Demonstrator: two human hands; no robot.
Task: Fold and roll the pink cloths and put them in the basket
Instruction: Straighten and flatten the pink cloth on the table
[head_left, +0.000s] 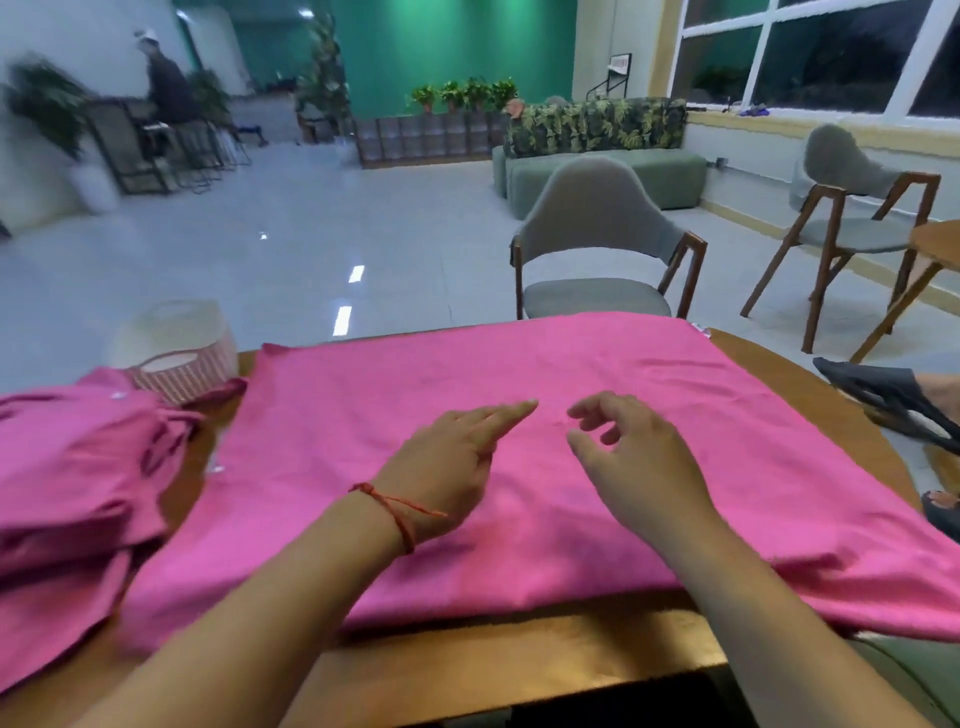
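Both hands sit over mid cloth, nothing gripped: left hand (451, 457) flat w/ fingers stretched fwd, right hand (631, 457) loosely curled, fingers apart. Pink cloth (597, 374) spread wide across tabletop (519, 644), near edge hanging over a bit. Pile of more pink cloths (67, 467) at left. Basket (179, 353) behind pile, far-left edge of tabletop.

A spread cloth (519, 415) lies across the middle of the desk (519, 644). Left of it sits a pile of cloths (78, 478), with the basket (182, 353) behind the pile at the desk's far left edge. A chair (597, 249) stands behind the desk.
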